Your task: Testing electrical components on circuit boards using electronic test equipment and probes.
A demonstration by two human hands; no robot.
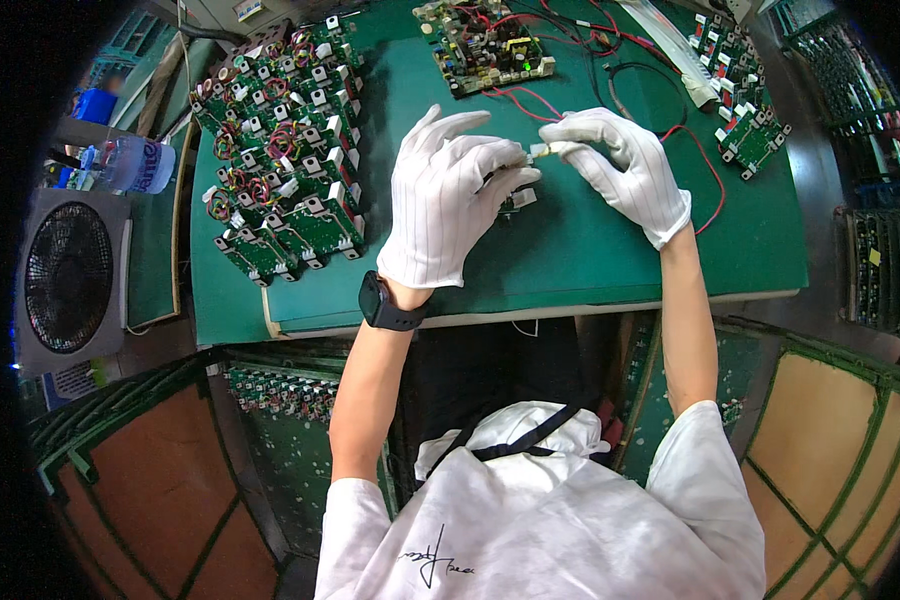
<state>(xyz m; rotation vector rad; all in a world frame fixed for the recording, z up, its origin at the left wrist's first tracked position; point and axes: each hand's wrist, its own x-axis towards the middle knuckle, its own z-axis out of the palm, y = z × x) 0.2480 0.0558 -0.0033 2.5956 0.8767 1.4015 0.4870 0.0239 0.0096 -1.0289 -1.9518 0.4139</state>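
At twelve o'clock in the view, the left hand (445, 200) wears a white fabric glove with thin dark pinstripes; at two o'clock, the right hand (625, 170) wears a matching one. A black smartwatch (373, 300) on a black band circles the left wrist. The white short-sleeved T-shirt (590, 520) bears black script lettering (437, 558) at six o'clock; black straps (545, 428) cross bunched white cloth (530, 415).

A: What's by L hand (442, 195)?
B: Sm. part (523, 200), mostly hidden by it, can't ID.
A: Btwn it + R hand (622, 165)?
B: Tiny connector (538, 150), too sm. for pin detail.
A: Cut off?
B: Pale strip (670, 50) @ top edge; board rack (878, 270) @ R edge.
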